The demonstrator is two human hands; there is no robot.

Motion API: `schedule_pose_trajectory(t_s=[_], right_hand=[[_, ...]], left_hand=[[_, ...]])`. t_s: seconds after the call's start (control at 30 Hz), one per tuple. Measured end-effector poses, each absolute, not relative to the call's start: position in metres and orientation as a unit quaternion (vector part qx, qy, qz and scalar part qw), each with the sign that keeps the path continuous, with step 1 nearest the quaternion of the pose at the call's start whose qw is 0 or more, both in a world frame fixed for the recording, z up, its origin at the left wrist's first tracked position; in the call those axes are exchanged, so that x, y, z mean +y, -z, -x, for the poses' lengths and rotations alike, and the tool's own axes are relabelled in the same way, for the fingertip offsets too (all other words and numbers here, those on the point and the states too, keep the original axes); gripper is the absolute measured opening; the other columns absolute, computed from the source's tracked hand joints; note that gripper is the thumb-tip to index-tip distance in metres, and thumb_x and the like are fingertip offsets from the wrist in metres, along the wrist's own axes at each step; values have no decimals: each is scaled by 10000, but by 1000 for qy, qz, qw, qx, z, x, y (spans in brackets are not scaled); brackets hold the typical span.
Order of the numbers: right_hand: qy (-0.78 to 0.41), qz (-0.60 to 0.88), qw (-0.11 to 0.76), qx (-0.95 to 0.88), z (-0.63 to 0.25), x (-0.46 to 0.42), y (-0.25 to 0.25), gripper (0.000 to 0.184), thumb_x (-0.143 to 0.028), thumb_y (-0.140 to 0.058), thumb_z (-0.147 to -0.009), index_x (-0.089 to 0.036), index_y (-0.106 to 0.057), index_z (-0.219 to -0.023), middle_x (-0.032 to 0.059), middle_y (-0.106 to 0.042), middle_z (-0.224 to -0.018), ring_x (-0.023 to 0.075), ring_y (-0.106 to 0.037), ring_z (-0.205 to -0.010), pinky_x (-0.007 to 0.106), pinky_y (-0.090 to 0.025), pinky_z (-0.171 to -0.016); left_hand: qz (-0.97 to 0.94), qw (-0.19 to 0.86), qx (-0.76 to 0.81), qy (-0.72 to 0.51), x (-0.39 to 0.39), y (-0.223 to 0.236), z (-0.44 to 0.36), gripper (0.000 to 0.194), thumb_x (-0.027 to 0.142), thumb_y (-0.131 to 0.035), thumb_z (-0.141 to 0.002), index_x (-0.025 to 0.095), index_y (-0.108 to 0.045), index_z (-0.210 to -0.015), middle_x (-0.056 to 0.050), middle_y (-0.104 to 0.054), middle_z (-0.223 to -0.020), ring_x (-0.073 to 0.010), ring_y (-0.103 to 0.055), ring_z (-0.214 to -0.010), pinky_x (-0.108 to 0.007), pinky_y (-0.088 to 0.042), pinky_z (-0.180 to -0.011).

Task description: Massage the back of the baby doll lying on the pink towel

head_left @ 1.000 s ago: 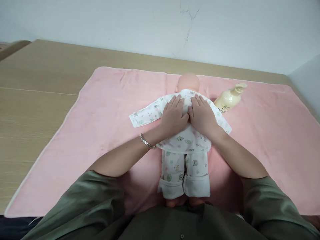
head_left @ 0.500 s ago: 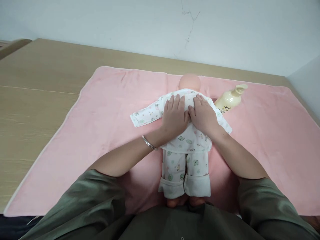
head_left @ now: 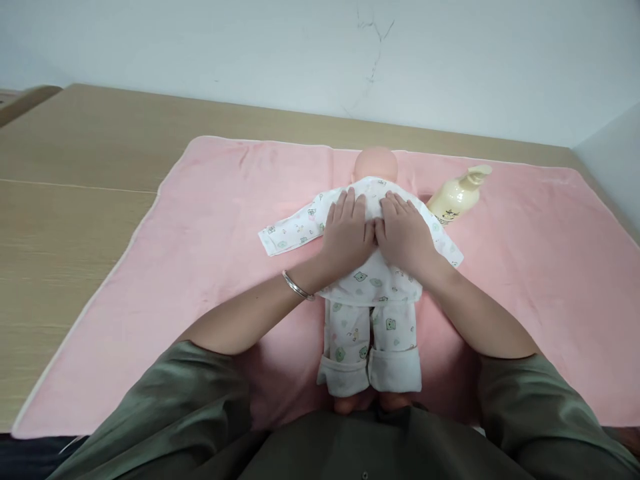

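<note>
A baby doll (head_left: 373,287) in a white printed top and trousers with turned-up cuffs lies with its head away from me and its feet against my shirt. No facial features show on its bald head. My left hand (head_left: 347,230) rests flat on the left half of the doll's upper back, fingers stretched out. On the right half lies my right hand (head_left: 404,230), also flat, its thumb meeting the left thumb near the middle. Both hands are open and grip nothing. The doll's sleeves spread out to either side.
Under the doll a pink blanket (head_left: 215,220) covers much of the wooden table (head_left: 100,147). A cream pump bottle (head_left: 457,197) stands on the blanket, just beyond the doll's right-hand sleeve. Behind the table rises a pale wall (head_left: 280,60) with a crack.
Both hands stay on the doll's back and shift only slightly; the gap between the thumbs has closed. The view tilts a little. Doll and bottle keep their places.
</note>
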State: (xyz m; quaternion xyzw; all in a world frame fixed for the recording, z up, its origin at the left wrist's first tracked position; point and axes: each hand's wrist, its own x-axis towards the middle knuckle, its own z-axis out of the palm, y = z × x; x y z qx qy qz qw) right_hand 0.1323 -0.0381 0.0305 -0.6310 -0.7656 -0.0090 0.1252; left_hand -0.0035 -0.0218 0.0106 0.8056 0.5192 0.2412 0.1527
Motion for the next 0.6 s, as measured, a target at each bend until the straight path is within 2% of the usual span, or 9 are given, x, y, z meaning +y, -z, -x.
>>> schedule_pose_trajectory(t_s=[0.13,0.27,0.37,0.6], right_hand=[[-29,641,121,-758,-141,-19,-26,545,-218,-371,-982,60,-365,-1451,220,-345,-1515,308,-284,-1439,477,-255,-1210],[7,637,121,-762,-134,-35,-26,517,-216,-327,-995,70,-409,-1418,254,-371,-1487,337,-305,-1425,525,-267,-1189],[26,629,118,-768,-126,-49,-28,498,-198,-334,-993,82,-442,-1390,266,-406,-1459,348,-334,-1409,511,-267,-1191],[-27,636,110,-763,-138,-20,-27,552,-209,-362,-975,75,-384,-1448,214,-361,-1508,301,-289,-1437,462,-254,-1213]], left_hand=[[-814,141,517,-224,-34,-14,0,546,261,-360,-951,46,-369,-1452,-214,-289,-1593,-335,-201,-1512,-555,-187,-1228],[-807,164,516,-235,-12,-11,5,569,265,-401,-923,39,-387,-1446,-213,-329,-1576,-329,-255,-1496,-526,-229,-1226],[-798,173,522,-245,4,-7,9,581,311,-405,-941,16,-387,-1442,-225,-358,-1558,-321,-283,-1487,-484,-228,-1236],[-799,152,522,-256,-21,-7,2,552,319,-357,-974,60,-362,-1462,-206,-309,-1587,-333,-219,-1507,-547,-204,-1223]])
